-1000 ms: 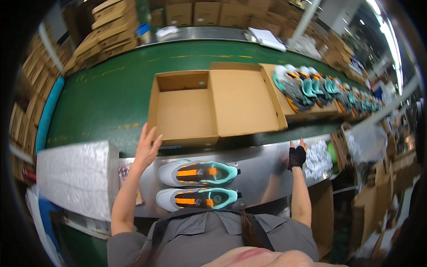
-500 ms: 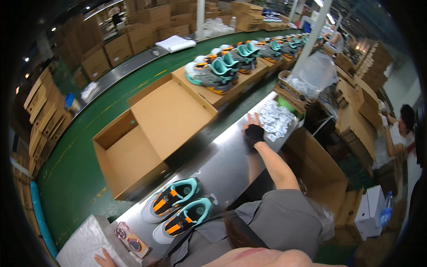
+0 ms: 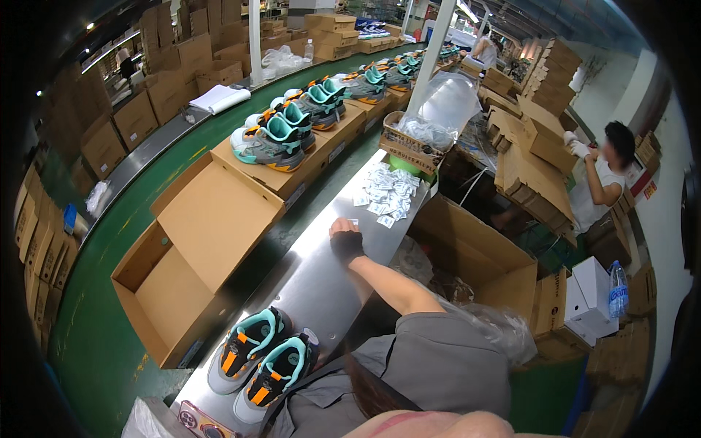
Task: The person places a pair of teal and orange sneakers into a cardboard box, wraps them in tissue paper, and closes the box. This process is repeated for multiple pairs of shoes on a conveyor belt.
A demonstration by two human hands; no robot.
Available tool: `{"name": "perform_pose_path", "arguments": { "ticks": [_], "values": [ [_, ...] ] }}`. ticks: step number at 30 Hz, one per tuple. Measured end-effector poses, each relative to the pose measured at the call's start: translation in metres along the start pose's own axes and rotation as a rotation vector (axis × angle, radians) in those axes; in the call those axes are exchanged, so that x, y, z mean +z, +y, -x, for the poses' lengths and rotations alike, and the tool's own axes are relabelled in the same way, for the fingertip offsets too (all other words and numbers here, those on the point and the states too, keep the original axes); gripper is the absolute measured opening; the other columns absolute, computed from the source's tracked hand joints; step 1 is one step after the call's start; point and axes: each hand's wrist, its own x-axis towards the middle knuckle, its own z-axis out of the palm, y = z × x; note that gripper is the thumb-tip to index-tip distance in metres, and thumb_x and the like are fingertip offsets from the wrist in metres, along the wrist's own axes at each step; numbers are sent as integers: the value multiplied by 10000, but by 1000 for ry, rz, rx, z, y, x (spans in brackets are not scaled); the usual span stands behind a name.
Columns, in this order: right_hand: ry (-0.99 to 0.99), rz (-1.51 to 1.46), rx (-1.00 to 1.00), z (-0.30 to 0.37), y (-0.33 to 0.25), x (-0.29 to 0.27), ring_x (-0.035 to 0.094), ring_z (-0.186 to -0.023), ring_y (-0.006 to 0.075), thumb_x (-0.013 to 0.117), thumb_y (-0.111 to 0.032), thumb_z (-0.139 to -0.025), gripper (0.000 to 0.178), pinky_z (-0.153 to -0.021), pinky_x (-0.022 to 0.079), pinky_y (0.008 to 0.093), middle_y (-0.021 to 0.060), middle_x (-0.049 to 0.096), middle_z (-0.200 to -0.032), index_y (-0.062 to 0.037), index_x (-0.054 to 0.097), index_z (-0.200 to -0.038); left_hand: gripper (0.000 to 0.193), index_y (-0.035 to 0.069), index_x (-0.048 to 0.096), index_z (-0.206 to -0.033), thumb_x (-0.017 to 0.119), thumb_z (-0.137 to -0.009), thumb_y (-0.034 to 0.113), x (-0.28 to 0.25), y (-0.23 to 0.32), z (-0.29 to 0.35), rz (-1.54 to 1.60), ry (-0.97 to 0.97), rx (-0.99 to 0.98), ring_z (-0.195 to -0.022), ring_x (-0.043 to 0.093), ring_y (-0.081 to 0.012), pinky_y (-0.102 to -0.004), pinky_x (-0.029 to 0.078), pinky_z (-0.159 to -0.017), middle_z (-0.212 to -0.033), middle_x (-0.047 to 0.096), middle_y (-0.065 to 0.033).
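Note:
My right hand point(image 3: 346, 239), in a black fingerless glove, is over the metal bench point(image 3: 319, 277). Its fingers are drawn together on a small white sachet point(image 3: 353, 221), which shows at the fingertips. Just beyond lies a loose heap of similar sachets point(image 3: 391, 188). My left hand is out of view. On the near part of the bench stands a pair of grey, black and orange sneakers with turquoise linings, a left shoe point(image 3: 237, 358) and a right shoe point(image 3: 264, 387). Next to them is a phone in a patterned case point(image 3: 201, 422), cut off by the picture's lower rim.
An open cardboard box point(image 3: 168, 292) stands on the green conveyor point(image 3: 95, 306), and boxes carrying rows of sneakers point(image 3: 274, 142) stretch away behind it. A large open carton point(image 3: 475, 255) is right of the bench. At far right a person point(image 3: 606, 175) handles cardboard.
My right hand has drawn back from the sachet heap, fingers now closed on one sachet. My left hand has gone out of view. The whole view has shifted rightward.

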Motion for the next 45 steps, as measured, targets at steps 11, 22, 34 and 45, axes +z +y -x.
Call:
{"name": "perform_pose_path", "arguments": {
  "ticks": [11, 22, 34, 45],
  "values": [
    [18, -79, -33, 24, -26, -31, 537, -764, 261, 570, -185, -755, 122, -703, 413, 386, 99, 523, -829, -74, 544, -797, 318, 4, 564, -1025, 426, -886, 254, 8, 24, -7, 84, -19, 34, -949, 507, -341, -383, 409, -802, -1053, 519, -226],
    [14, -140, 63, 30, -28, -38, 485, -813, 256, 536, -186, -773, 93, -714, 377, 385, 91, 498, -822, -94, 541, -779, 298, 3, 564, -992, 430, -881, 245, 8, 32, -11, 90, -11, 48, -912, 510, -338, -385, 411, -775, -1013, 523, -219],
    [43, -62, 157, 44, -33, -43, 449, -911, 251, 587, -218, -743, 226, -753, 351, 401, 84, 493, -973, -106, 575, -939, 278, 2, 563, -956, 434, -877, 234, 11, 30, -13, 36, -15, 50, -872, 513, -335, -388, 414, -745, -970, 526, -210],
    [60, -127, 111, 39, -31, -45, 484, -777, 247, 538, -180, -777, 69, -667, 361, 385, 70, 489, -797, -114, 536, -794, 262, 1, 563, -923, 438, -873, 225, 0, 20, -20, -8, -8, 55, -836, 516, -332, -390, 416, -718, -930, 530, -203]
  ]
}}
